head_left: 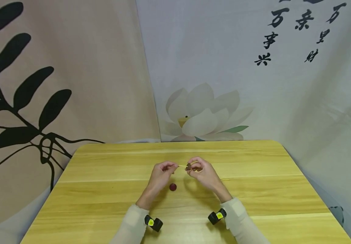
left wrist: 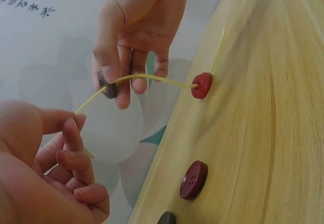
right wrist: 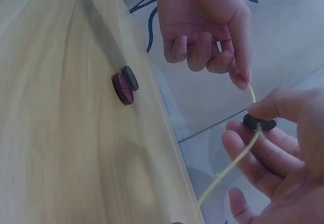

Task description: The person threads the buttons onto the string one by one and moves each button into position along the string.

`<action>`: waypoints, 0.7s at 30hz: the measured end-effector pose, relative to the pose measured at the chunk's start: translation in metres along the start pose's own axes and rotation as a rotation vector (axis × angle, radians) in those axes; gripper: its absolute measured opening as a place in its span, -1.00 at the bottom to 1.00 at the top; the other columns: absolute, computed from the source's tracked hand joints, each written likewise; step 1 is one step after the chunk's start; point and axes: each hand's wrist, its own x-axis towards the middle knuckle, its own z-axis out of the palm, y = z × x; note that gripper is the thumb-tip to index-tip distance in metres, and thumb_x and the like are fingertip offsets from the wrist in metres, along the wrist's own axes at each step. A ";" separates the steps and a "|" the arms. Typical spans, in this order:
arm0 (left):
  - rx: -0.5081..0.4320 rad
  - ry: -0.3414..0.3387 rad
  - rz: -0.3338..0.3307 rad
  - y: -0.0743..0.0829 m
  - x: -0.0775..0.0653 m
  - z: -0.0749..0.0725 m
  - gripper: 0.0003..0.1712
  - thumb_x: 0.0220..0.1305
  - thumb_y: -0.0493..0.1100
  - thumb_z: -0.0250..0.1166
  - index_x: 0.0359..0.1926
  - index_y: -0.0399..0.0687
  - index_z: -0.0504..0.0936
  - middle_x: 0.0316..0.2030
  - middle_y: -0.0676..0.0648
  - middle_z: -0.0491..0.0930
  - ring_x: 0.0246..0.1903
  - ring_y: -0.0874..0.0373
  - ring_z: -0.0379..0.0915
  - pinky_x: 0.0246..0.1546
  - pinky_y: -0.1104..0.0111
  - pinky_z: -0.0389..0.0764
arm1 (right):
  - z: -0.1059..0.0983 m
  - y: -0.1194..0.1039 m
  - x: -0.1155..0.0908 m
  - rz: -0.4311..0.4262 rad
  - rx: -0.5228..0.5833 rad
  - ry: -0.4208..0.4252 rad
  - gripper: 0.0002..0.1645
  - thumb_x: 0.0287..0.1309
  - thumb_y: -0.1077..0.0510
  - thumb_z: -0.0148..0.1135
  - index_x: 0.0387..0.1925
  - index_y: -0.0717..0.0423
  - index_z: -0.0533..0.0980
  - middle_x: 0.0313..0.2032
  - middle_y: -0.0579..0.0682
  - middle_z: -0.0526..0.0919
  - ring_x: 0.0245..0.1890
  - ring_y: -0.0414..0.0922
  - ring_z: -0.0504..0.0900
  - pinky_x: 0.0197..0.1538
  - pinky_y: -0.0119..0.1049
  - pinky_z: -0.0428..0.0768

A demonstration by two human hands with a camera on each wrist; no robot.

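Note:
My left hand (head_left: 160,175) pinches one end of a yellow cord (left wrist: 152,77) between thumb and forefinger. Facing it, my right hand (head_left: 205,174) holds a dark button (right wrist: 259,122) between thumb and fingers, above the table. The cord passes through this button, with a short length pulled out toward the left hand. Farther along, the cord runs through a bright red button (left wrist: 202,85), which is at the tabletop in the left wrist view. A maroon button with several holes (left wrist: 194,180) lies on the table below the hands.
Another dark button (right wrist: 130,77) is right beside the maroon one on the wooden table (head_left: 102,203). The cord's far part trails on the wood to the right of the right hand. Printed cloth (head_left: 102,67) hangs behind the table's back edge.

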 end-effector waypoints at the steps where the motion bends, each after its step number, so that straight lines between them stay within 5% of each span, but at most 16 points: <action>1: -0.001 -0.001 -0.003 0.000 0.000 0.000 -0.77 0.38 -0.13 0.26 -0.15 -0.20 0.73 -0.26 -0.22 0.63 -0.19 -0.22 0.50 -0.39 0.42 0.43 | 0.000 0.000 0.000 0.004 0.006 -0.004 -0.69 0.20 0.29 0.28 -0.01 0.12 0.50 -0.14 0.19 0.74 -0.21 -0.13 0.66 -0.12 -0.24 0.58; 12: -0.013 -0.014 -0.008 0.001 0.001 -0.001 -0.76 0.37 -0.12 0.27 -0.15 -0.23 0.71 -0.38 -0.01 0.59 -0.21 -0.22 0.49 -0.39 0.42 0.42 | -0.005 -0.005 -0.003 0.018 0.047 -0.038 -0.67 0.23 0.34 0.26 0.03 0.28 0.47 -0.11 0.28 0.71 -0.13 0.11 0.69 -0.13 -0.32 0.61; 21: -0.015 -0.018 -0.003 0.002 0.003 -0.002 -0.73 0.36 -0.10 0.29 -0.15 -0.25 0.71 -0.41 -0.01 0.59 -0.27 -0.18 0.48 -0.44 0.43 0.39 | -0.006 0.004 -0.001 0.010 0.026 -0.032 -0.70 0.20 0.29 0.30 -0.02 0.15 0.50 -0.12 0.24 0.72 -0.16 -0.06 0.69 -0.12 -0.29 0.63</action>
